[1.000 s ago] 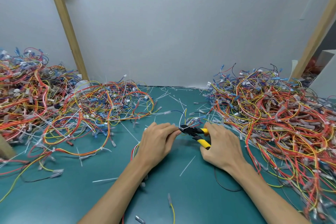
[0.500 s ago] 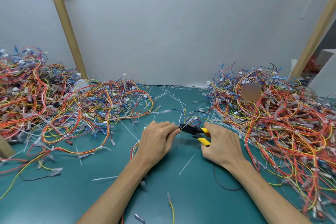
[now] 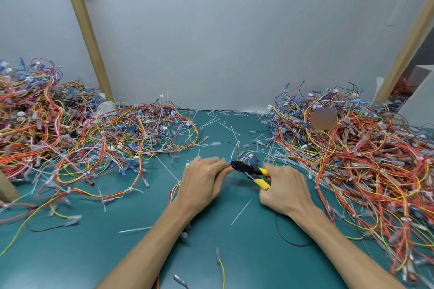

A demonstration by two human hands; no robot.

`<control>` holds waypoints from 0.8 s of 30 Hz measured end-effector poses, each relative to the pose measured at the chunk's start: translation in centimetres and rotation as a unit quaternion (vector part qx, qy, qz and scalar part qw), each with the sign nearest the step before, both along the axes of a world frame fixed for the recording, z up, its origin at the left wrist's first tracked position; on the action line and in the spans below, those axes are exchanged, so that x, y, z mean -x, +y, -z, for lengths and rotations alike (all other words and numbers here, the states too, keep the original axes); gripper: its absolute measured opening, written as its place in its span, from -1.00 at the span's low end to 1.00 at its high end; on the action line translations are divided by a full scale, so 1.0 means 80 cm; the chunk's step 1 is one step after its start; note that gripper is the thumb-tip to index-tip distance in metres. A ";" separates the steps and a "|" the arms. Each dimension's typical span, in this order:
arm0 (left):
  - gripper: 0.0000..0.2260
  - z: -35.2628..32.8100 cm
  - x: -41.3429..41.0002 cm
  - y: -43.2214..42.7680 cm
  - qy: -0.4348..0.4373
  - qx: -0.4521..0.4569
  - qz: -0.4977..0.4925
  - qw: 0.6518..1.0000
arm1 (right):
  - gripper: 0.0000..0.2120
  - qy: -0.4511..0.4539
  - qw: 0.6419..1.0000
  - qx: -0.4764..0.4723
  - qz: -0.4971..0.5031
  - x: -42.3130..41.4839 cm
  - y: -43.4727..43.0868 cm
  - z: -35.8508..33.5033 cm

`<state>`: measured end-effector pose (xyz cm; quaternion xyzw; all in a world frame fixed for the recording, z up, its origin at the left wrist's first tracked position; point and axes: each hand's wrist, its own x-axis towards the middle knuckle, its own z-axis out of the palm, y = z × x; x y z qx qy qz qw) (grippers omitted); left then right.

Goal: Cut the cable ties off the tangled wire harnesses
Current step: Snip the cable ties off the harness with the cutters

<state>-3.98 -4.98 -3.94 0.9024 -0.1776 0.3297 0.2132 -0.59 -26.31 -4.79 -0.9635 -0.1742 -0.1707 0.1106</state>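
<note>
Table of teal-green matting [image 3: 234, 253] seen from above, both bare forearms reaching in. Left hand [image 3: 204, 180] near centre, fingers curled, pinching thin bundle of coloured wires [image 3: 237, 149] at fingertips, more wires trailing out beneath wrist. Right hand [image 3: 286, 189] just beside it, wrapped round yellow-and-black-handled side cutters [image 3: 249, 170], black nose pointing left and touching pinched wires at left fingertips. Tie at blades too small to tell. Large tangled heap of red, orange, yellow and blue wire harnesses [image 3: 70, 138] on left of table, similar right heap [image 3: 364, 159] opposite. Loose white cut cable ties [image 3: 240, 212] scattered between. Pale grey wall [image 3: 234, 30] behind.
</note>
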 end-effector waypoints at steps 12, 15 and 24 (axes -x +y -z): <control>-0.79 0.007 -0.006 0.001 0.032 0.026 -0.003 0.999 | -0.73 -0.039 0.985 -0.155 0.065 0.001 -0.003 -0.002; -0.76 0.011 -0.010 0.003 0.058 0.015 -0.020 0.998 | -0.73 -0.039 0.978 -0.193 0.068 0.001 -0.004 -0.003; -0.52 0.003 -0.002 0.009 0.169 0.016 -0.044 0.984 | -0.71 -0.045 0.980 -0.192 0.040 0.003 -0.005 -0.001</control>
